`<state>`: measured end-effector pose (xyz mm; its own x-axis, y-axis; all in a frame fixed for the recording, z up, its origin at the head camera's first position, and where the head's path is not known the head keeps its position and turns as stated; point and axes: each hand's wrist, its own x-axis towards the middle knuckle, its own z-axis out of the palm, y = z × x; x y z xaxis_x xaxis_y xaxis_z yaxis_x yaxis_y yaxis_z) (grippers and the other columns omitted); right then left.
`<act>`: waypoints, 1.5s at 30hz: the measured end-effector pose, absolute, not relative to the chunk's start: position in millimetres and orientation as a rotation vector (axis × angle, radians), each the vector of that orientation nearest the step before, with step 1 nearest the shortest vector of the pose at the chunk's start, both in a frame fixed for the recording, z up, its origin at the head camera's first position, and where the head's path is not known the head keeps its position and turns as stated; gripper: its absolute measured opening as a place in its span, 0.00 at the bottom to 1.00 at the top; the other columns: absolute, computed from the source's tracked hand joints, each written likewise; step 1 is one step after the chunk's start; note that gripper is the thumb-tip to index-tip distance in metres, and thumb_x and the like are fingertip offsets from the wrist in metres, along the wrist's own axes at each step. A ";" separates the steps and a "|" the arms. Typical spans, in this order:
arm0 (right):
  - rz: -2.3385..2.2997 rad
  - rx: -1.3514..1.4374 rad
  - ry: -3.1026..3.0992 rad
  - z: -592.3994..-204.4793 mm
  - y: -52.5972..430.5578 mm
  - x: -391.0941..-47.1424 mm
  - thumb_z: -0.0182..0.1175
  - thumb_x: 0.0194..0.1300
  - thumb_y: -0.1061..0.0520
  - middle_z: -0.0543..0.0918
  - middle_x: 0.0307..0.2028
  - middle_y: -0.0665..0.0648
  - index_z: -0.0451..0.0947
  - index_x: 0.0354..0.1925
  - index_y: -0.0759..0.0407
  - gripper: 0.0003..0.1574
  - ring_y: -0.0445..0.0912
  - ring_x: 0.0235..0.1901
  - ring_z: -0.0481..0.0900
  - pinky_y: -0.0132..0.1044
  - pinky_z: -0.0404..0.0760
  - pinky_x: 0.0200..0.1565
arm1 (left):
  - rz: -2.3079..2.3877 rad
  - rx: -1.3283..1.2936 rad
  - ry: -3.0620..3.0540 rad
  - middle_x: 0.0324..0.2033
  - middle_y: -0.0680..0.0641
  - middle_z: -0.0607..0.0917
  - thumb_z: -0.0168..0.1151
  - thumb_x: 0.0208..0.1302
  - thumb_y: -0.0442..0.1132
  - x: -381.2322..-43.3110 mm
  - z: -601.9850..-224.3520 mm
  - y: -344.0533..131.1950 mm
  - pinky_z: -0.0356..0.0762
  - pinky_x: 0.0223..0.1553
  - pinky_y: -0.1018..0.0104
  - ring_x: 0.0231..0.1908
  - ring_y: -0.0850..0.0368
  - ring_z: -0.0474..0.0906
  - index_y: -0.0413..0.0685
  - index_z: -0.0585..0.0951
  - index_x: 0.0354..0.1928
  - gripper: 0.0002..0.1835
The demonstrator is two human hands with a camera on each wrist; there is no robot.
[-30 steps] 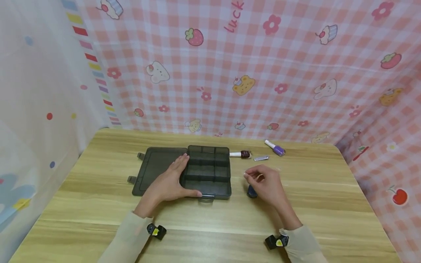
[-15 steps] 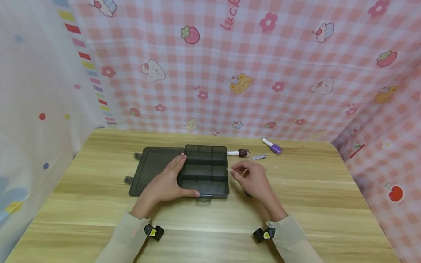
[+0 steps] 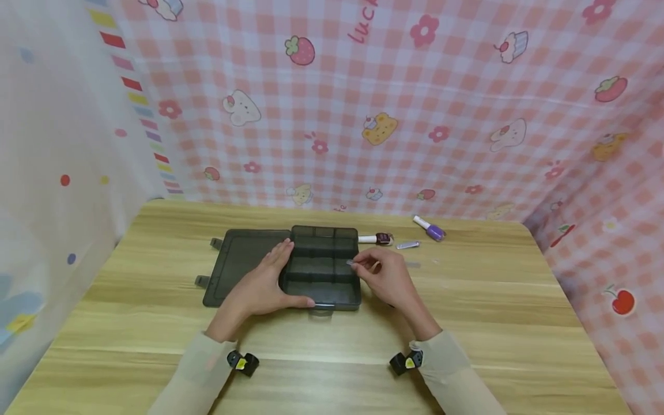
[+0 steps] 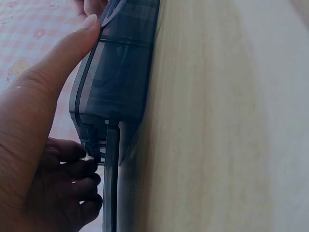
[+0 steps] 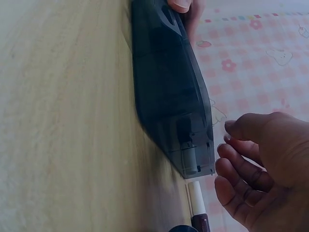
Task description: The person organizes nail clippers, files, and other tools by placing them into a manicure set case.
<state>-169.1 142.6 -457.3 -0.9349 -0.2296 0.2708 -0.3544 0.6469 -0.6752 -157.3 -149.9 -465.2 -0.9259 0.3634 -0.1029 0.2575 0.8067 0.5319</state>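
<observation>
A dark translucent compartment box (image 3: 321, 295) lies open on the table, its lid (image 3: 244, 253) folded flat to the left. My left hand (image 3: 259, 288) holds the box: the thumb presses the front rim, and the fingers reach over the lid's edge to the hinge side. In the left wrist view those fingers (image 4: 84, 193) bend against the hinge. My right hand (image 3: 384, 274) pinches a thin clear strip (image 3: 412, 264), whose other end pokes out over the box's right compartments. The right wrist view shows only a glint of it between thumb and fingertips.
A dark red nail polish bottle (image 3: 385, 238) with a white cap lies against the box's right wall. Beside it are a nail clipper (image 3: 408, 245) and a purple nail polish bottle (image 3: 436, 231). A dark rounded thing (image 5: 183, 228) is mostly hidden below my right hand.
My right hand has moved left from the open table to the box's right edge, carrying the clear strip, which now shows more plainly. The left hand has stayed on the box.
</observation>
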 end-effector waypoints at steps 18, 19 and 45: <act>1.105 0.524 -2.823 -446.2 161.5 -169.6 0.69 0.68 0.43 0.83 0.60 0.58 0.80 0.64 0.54 0.32 0.53 0.57 0.83 0.49 0.86 0.50 | 0.783 0.477 2.785 0.84 0.52 0.42 0.66 0.41 0.84 -156.1 -464.0 -148.9 0.59 0.74 0.35 0.82 0.42 0.41 0.54 0.43 0.84 0.76; 1.096 0.529 -2.828 -445.6 163.4 -169.6 0.69 0.68 0.42 0.82 0.61 0.58 0.79 0.65 0.54 0.32 0.54 0.58 0.82 0.50 0.86 0.51 | 0.782 0.476 2.785 0.84 0.52 0.42 0.66 0.41 0.84 -155.9 -464.0 -149.0 0.59 0.74 0.35 0.82 0.42 0.41 0.54 0.43 0.84 0.76; 0.991 0.445 -2.822 -448.3 222.9 -164.2 0.75 0.58 0.37 0.59 0.79 0.62 0.62 0.78 0.48 0.58 0.65 0.77 0.57 0.71 0.58 0.72 | 0.790 0.480 2.775 0.84 0.54 0.41 0.66 0.41 0.84 -155.7 -465.0 -150.7 0.57 0.76 0.37 0.83 0.45 0.39 0.55 0.42 0.84 0.76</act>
